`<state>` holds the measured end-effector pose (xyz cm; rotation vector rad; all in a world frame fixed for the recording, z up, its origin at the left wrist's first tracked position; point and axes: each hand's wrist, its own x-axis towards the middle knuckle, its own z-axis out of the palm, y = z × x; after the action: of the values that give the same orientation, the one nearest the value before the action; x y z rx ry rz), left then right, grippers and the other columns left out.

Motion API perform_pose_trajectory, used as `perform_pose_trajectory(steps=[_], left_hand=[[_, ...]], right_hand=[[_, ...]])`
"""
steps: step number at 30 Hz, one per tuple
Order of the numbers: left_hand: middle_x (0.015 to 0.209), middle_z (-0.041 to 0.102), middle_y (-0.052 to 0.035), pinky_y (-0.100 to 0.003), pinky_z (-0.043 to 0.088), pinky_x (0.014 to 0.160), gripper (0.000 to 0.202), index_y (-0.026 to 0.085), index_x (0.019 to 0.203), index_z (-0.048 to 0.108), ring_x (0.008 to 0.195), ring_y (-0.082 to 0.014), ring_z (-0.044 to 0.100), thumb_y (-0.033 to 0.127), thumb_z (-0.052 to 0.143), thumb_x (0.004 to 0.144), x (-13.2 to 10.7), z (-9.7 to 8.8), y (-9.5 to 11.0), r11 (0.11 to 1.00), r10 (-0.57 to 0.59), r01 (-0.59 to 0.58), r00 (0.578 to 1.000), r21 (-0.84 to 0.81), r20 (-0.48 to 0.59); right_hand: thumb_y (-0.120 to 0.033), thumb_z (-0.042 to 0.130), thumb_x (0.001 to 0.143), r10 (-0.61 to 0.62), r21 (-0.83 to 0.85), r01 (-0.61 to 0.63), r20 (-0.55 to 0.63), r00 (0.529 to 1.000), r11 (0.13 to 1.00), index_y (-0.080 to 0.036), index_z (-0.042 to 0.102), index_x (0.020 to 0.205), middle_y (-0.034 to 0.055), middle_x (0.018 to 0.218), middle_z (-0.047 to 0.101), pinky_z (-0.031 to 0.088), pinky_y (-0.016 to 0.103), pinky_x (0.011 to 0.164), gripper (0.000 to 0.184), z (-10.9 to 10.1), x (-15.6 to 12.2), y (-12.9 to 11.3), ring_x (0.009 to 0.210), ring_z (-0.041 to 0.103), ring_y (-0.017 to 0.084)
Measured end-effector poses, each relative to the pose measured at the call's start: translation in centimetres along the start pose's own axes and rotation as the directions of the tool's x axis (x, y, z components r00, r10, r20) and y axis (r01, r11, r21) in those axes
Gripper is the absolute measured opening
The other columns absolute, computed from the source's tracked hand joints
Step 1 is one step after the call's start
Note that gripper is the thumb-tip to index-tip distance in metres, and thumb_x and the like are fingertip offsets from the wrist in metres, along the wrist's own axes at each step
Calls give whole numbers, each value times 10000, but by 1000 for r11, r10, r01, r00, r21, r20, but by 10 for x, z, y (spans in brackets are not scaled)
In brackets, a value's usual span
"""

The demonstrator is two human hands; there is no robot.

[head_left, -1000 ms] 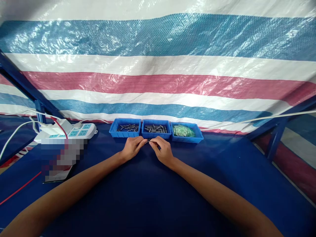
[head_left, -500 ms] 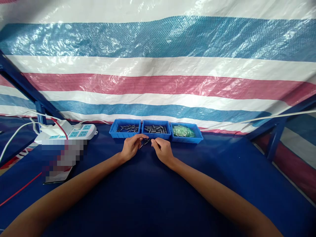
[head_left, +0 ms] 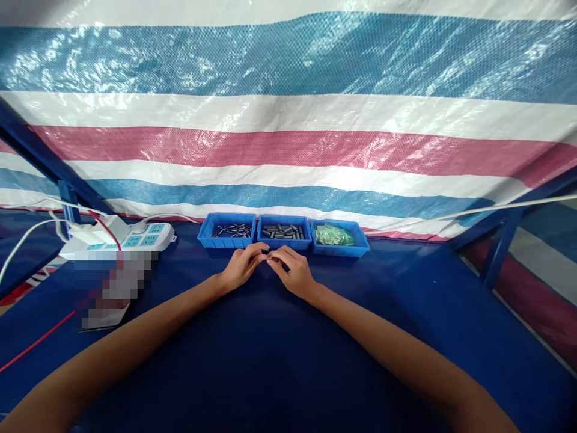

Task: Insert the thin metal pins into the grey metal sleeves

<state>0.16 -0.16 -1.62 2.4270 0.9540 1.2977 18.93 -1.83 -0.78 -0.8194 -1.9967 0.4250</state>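
Just in front of the middle bin, my left hand and my right hand meet at the fingertips. Between the left thumb and fingers shows a small dark piece, too small to name. The right fingers are pinched against the same spot, and what they hold is hidden. Behind my hands is a blue bin of short dark grey cylinders. The blue bin to its left contains thin dark metal pins. In the right-hand blue bin lie small pieces in green plastic.
A white power strip with plugs and cables stands at the left. A phone-like object, partly blurred out, lies in front of it beside a red cable. Striped sheeting hangs behind the blue table, between blue metal frame bars.
My hands have come together, and the right fingertips now touch the left ones. The thin dark pieces that showed between them are mostly covered. The view has tilted slightly down.
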Motion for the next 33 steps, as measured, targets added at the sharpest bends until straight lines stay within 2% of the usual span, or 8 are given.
perform_pose_trajectory(steps=[6,10,13,17,25,28,30,33], left_hand=[[786,682,-14,-179,482,601,209,175,1019,592,610,-90,615,321,558,874,6,-4,8,999,-11,12,1000,32,-23],[824,693,-24,-185,487,666,131,169,882,643,709,-103,637,276,568,870,9,-4,9,999,27,-25,998,36,-54],[745,674,-8,-175,461,609,168,159,838,642,639,-88,611,297,554,879,10,-4,9,999,-1,3,999,40,-40],[551,575,28,-171,379,500,310,142,676,602,477,-58,511,320,500,909,10,-4,11,993,-50,56,997,104,-57],[400,416,46,-206,284,432,504,143,471,475,379,-54,385,385,471,912,9,-3,6,983,-23,30,999,179,-40],[478,523,30,-194,350,475,430,145,559,563,440,-68,465,385,481,906,9,-5,8,989,-52,55,998,138,-26],[645,644,0,-190,423,546,311,153,749,647,552,-92,563,387,502,894,11,-5,11,992,-82,84,996,95,-27],[806,698,-24,-188,467,594,261,165,957,659,618,-99,609,369,508,894,12,-6,14,993,-114,114,993,35,-11]], right_hand=[[-267,422,944,73,5,-73,-117,990,997,-177,593,809,38,735,563,433,269,652,235,-3,4,-1,679,545,149],[-277,406,949,110,4,-110,-97,989,994,-181,575,732,27,697,565,426,263,660,291,-4,5,0,675,551,145],[-299,421,943,132,-25,-135,-95,987,991,-178,585,746,25,690,555,418,252,630,283,-3,4,1,645,532,136],[-314,453,928,85,-3,-86,-52,995,996,-181,606,924,34,762,568,432,244,621,203,-1,2,1,638,530,129],[-306,447,929,70,-13,-71,-63,996,997,-181,608,936,44,785,571,446,248,637,204,-3,1,-1,648,541,133],[-294,429,937,64,-32,-65,-39,997,997,-182,599,840,38,743,561,428,248,628,225,-2,1,-1,644,533,136],[-285,412,944,77,-51,-79,-30,997,996,-183,587,792,32,715,559,416,252,641,253,-2,1,0,652,536,141],[-279,396,951,106,-65,-107,-27,994,992,-180,569,757,28,708,571,405,254,657,278,-1,2,3,673,548,143]])
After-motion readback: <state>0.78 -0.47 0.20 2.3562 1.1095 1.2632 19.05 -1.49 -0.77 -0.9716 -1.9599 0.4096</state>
